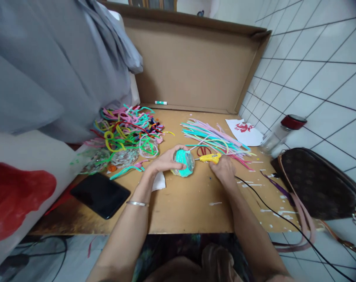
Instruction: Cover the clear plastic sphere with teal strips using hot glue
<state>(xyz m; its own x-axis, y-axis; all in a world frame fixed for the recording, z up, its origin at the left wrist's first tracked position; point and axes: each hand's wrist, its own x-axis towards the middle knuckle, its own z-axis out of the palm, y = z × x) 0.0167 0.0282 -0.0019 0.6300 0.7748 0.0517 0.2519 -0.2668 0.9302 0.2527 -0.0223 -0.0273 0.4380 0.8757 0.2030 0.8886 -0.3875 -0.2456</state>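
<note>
Near the middle of the table, my left hand point(168, 159) is closed around a clear rounded container partly wrapped in turquoise pipe cleaner point(182, 161). A pale pipe cleaner strand sticks out from its upper right. My right hand point(223, 169) grips a yellow hot glue gun point(210, 158), whose metal tip points left, very close to the container's right side. A black cord point(262, 201) runs from under my right wrist to the lower right. Just behind the glue gun lie red-handled scissors point(204, 151).
Pastel pipe cleaners point(208, 135) lie in a bundle behind my hands; a tangled colourful heap point(127, 125) is at left. A black tablet point(100, 194) lies front left. On the right are a bottle point(276, 139), a brown handbag point(318, 184) and printed paper point(244, 132). Cardboard point(189, 62) stands behind.
</note>
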